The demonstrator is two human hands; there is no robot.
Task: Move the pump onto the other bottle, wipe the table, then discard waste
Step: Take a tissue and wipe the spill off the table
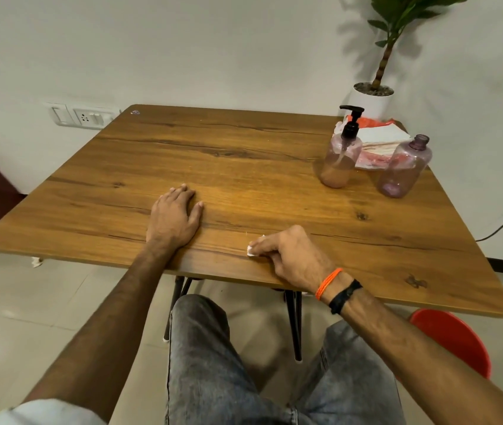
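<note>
A pinkish bottle with the black pump on top stands at the far right of the wooden table. Beside it to the right stands a second pinkish bottle with an open neck and no cap. My left hand lies flat on the table near the front edge, fingers together, holding nothing. My right hand presses a small white tissue against the table at the front edge; most of the tissue is hidden under the fingers.
A stack of white tissues in red-and-white packaging lies behind the bottles. A potted plant stands in the back right corner. A red bin sits on the floor under the table's right front corner. Wall sockets at left.
</note>
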